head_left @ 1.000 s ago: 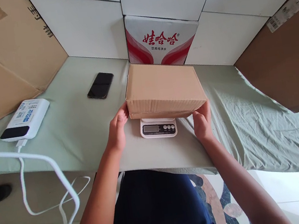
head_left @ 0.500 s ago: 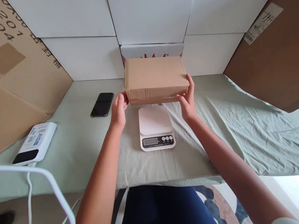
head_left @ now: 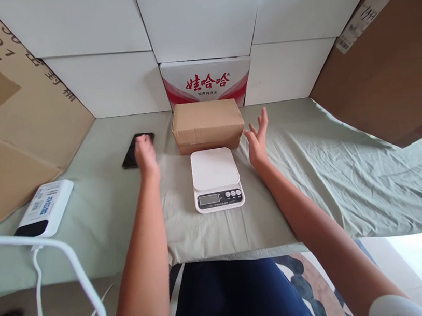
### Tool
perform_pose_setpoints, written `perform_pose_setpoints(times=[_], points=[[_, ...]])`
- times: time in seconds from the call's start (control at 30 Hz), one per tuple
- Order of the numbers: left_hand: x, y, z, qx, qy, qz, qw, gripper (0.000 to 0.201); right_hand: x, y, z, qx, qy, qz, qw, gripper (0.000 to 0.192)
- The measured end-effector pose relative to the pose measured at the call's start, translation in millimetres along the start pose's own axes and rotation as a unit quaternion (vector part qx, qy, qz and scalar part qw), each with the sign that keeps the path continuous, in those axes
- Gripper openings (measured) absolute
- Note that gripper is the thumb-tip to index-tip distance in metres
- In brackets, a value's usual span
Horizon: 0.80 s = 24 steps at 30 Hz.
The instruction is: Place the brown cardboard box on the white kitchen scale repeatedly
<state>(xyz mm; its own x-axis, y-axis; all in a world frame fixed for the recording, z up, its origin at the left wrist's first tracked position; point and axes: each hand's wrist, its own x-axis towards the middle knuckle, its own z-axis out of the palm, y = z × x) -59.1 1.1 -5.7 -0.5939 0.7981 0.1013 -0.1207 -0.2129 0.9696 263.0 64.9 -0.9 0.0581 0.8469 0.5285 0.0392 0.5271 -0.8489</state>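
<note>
A closed brown cardboard box [head_left: 206, 119] rests on the cloth-covered table, just behind a white digital kitchen scale [head_left: 215, 170]. Neither hand touches the box. My right hand [head_left: 258, 141] is just right of it, fingers spread and holding nothing. To the left, my left hand [head_left: 146, 155] hovers at a black phone [head_left: 129, 158] and hides part of it. Motion blurs its fingers, and whether it touches the phone is unclear. The scale's platform is bare and its display looks blank.
A white-and-red carton [head_left: 204, 70] stands against the wall of white boxes [head_left: 198, 13]. Large brown cartons flank the table left [head_left: 26, 126] and right [head_left: 372, 72]. A white power bank [head_left: 47, 207] with a white cable [head_left: 41, 302] lies at the left.
The cardboard box has come down onto the table behind the scale, and both hands have let go. My left hand has shifted left to the phone; my right hand's fingers have spread.
</note>
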Motion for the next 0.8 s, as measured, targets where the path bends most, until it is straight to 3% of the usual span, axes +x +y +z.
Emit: perform_pose_setpoints(times=[0.07, 0.13, 0.27, 0.37, 0.6, 0.8], points=[[3.0, 8.4, -13.4, -0.008, 0.069, -0.001, 0.998, 0.081, 4.5, 8.6, -13.2, -0.021, 0.042, -0.013, 0.999, 0.086], [2.0, 12.2, -18.1, -0.006, 0.084, -0.010, 0.996, 0.085, 7.2, 17.5, -23.6, -0.021, 0.056, 0.012, 0.998, 0.087], [-6.1, 8.2, -4.7, 0.008, 0.036, -0.019, 0.999, 0.078, 7.7, 25.3, -27.5, 0.022, 0.051, 0.113, 0.992, 0.091], [-13.0, 2.5, 10.8, 0.006, -0.004, -0.028, 1.000, 0.075, 6.2, 21.5, -22.3, 0.042, 0.000, 0.147, 0.988, 0.087], [-25.6, -7.0, 30.1, 0.026, -0.076, -0.040, 0.996, 0.075, 0.5, 3.9, -12.8, 0.063, -0.127, 0.130, 0.981, 0.069], [-30.1, -8.9, 32.4, 0.026, -0.080, -0.038, 0.996, 0.074, -3.2, -6.7, -6.5, 0.075, -0.152, 0.121, 0.978, 0.072]])
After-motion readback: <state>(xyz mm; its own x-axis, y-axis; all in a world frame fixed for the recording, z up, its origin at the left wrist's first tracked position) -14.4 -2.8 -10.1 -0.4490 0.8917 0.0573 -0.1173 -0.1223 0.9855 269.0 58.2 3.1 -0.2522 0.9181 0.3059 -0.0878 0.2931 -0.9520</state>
